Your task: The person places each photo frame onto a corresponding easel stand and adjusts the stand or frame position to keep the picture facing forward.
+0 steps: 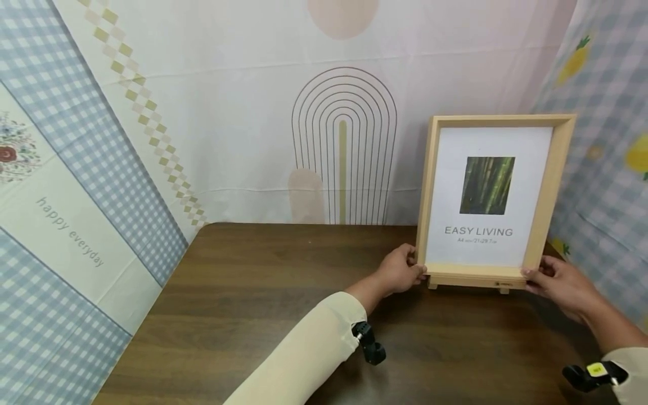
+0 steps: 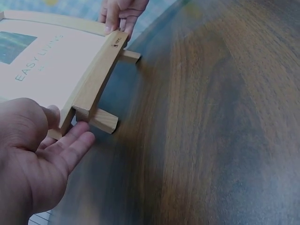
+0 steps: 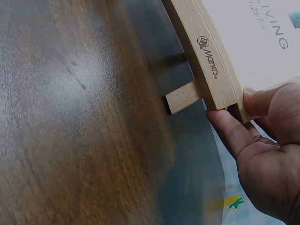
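A light wooden picture frame [image 1: 544, 197] with a white "EASY LIVING" sheet and a small bamboo picture stands leaning back on a small wooden easel [image 1: 476, 281]. Its ledge and short feet show beneath the frame. My left hand [image 1: 400, 271] holds the frame's lower left corner, thumb at the front; in the left wrist view its fingers reach under the end of the easel's ledge [image 2: 96, 79]. At the lower right corner my right hand [image 1: 562, 284] pinches the frame, thumb in front and a finger touching the ledge end [image 3: 220, 101]. The easel's back is hidden.
The dark wooden table [image 1: 243, 315] extends left and forward of the frame. Behind it hangs a white patterned cloth [image 1: 243, 140]. A blue checked cloth [image 1: 602, 214] hangs close on the right, another checked cloth [image 1: 101, 169] on the left.
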`<state>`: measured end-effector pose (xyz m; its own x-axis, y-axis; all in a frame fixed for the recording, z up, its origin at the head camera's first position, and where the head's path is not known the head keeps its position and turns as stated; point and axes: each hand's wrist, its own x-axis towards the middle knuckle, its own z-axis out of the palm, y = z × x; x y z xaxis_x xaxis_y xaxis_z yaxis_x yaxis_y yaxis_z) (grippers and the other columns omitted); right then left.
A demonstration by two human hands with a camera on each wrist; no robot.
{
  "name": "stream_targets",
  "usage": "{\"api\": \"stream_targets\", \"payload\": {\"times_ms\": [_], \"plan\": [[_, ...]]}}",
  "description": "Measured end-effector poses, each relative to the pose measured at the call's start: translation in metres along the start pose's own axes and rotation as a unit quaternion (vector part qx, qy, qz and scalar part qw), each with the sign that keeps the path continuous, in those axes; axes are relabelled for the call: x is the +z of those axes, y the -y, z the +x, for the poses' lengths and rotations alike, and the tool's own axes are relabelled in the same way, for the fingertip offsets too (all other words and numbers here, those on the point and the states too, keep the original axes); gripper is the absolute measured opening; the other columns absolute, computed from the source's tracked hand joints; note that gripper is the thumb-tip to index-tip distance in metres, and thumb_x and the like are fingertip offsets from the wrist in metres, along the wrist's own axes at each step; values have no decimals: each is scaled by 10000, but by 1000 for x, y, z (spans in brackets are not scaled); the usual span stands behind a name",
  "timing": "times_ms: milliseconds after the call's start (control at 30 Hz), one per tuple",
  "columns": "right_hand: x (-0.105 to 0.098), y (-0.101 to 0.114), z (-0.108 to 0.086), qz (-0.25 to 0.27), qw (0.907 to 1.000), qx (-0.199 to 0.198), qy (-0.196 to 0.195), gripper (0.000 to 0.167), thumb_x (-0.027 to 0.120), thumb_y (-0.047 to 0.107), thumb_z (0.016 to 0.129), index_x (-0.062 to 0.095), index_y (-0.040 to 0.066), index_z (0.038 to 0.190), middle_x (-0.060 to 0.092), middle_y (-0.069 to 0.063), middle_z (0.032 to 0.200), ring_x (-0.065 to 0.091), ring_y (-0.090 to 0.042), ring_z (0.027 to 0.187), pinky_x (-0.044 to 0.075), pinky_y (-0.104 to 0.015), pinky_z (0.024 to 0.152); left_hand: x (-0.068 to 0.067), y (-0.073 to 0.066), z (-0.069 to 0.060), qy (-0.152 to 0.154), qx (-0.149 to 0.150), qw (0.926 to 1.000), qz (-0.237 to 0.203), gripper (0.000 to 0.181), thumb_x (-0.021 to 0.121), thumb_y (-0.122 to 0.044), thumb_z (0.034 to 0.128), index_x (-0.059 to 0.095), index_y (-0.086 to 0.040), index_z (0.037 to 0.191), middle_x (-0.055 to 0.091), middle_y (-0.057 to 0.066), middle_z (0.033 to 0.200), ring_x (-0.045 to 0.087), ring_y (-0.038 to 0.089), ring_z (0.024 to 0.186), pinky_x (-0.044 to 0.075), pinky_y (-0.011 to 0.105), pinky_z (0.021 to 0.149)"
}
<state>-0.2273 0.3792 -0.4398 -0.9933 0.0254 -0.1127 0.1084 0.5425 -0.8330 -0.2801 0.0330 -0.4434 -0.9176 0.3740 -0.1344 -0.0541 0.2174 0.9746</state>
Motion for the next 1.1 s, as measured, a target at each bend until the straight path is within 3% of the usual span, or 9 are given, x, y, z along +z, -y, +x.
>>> {"api": "stream_targets", "payload": {"times_ms": [533,1100], "plan": [[8,7,-2,-8,9999,-106,121,680,447,251,1110,165,-271,1441,430,-413,1260,627,-17,897,602,-294,809,-9,1,-7,18,55,9999,-139,425,662,11,981,498,-18,1372,575,92,1038,731,248,875,619,363,761],[15,13,-5,68,9996,-106,268,686,458,246,1109,150,-268,1441,426,-402,1254,619,-24,916,595,-283,826,-21,6,-9,195,38,9993,-319,463,652,8,988,471,-14,1413,567,103,1058,730,264,900,618,344,755]]}}
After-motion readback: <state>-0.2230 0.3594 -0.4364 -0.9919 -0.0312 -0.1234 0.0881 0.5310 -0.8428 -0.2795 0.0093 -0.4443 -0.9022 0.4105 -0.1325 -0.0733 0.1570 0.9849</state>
